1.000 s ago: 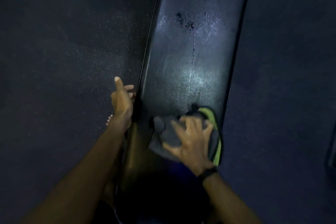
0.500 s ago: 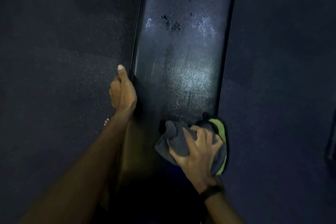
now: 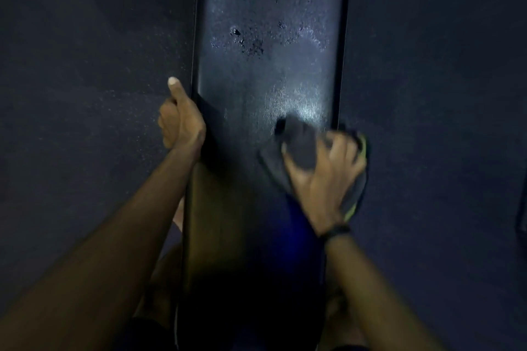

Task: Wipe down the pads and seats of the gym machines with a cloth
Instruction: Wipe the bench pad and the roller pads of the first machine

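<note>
A long black padded bench (image 3: 256,71) runs away from me down the middle of the view, wet and shiny in its far half. My right hand (image 3: 325,177) grips a grey cloth with a green edge (image 3: 299,148) and presses it on the pad near the right edge. The cloth is blurred. My left hand (image 3: 181,122) holds the bench's left edge, thumb pointing up along the side and fingers curled under, out of sight.
Dark speckled rubber floor (image 3: 85,94) lies on both sides of the bench. A dark object (image 3: 522,219) shows at the right frame edge. My legs and bare foot (image 3: 178,216) are beside the bench's near end. The light is dim.
My right hand has slid the cloth up the pad and toward its right edge. My left hand has stayed at the left edge of the bench.
</note>
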`<action>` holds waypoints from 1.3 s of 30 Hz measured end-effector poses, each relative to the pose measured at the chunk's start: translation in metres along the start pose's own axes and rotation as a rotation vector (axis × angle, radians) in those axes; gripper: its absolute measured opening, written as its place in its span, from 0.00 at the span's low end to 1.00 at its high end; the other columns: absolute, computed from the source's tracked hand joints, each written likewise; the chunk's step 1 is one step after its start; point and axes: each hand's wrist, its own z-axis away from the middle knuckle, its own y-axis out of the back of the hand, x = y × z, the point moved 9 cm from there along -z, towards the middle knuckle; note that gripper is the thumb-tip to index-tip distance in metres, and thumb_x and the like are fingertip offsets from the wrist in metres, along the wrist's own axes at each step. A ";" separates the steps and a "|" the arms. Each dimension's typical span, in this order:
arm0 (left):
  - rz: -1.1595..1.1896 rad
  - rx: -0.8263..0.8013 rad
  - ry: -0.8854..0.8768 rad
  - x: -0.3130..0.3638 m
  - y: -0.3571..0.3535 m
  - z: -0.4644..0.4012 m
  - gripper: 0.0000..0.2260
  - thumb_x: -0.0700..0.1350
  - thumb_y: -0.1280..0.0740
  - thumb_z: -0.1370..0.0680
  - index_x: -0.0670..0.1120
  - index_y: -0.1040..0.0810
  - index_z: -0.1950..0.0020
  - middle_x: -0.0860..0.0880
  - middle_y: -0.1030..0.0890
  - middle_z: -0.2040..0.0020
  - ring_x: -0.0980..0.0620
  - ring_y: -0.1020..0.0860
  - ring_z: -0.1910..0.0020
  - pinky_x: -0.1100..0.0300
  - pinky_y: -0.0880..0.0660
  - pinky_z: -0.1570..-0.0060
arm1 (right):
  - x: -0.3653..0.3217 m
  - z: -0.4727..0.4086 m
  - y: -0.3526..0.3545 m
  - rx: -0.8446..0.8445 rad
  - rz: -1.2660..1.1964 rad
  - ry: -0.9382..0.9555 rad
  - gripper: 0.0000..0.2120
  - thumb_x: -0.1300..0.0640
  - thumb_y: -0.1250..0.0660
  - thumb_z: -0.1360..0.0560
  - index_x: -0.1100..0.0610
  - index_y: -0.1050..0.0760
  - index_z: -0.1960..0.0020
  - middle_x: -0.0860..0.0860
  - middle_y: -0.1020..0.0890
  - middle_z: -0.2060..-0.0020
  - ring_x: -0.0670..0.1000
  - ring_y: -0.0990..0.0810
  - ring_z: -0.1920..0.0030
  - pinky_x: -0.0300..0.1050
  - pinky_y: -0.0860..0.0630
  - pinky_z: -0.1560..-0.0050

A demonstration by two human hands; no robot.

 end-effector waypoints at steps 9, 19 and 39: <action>-0.128 0.041 0.131 0.004 -0.016 0.004 0.39 0.70 0.53 0.19 0.39 0.27 0.31 0.40 0.23 0.35 0.43 0.25 0.43 0.49 0.32 0.42 | 0.037 0.015 -0.011 -0.010 -0.353 -0.275 0.34 0.38 0.30 0.24 0.57 0.35 0.28 0.57 0.30 0.36 0.49 0.33 0.36 0.51 0.29 0.37; -0.233 0.133 0.137 0.009 -0.017 0.000 0.38 0.69 0.53 0.19 0.38 0.23 0.38 0.38 0.21 0.39 0.39 0.23 0.42 0.46 0.30 0.41 | 0.015 -0.167 -0.020 0.086 -0.529 -0.282 0.36 0.41 0.27 0.27 0.65 0.35 0.33 0.57 0.28 0.38 0.48 0.30 0.40 0.20 0.39 0.46; -0.313 0.164 0.092 0.011 -0.016 -0.005 0.32 0.68 0.54 0.18 0.43 0.28 0.62 0.43 0.24 0.57 0.40 0.22 0.51 0.45 0.28 0.46 | 0.022 -0.152 -0.037 -0.150 -0.412 -0.476 0.38 0.36 0.37 0.21 0.55 0.42 0.20 0.55 0.30 0.26 0.56 0.30 0.29 0.45 0.35 0.35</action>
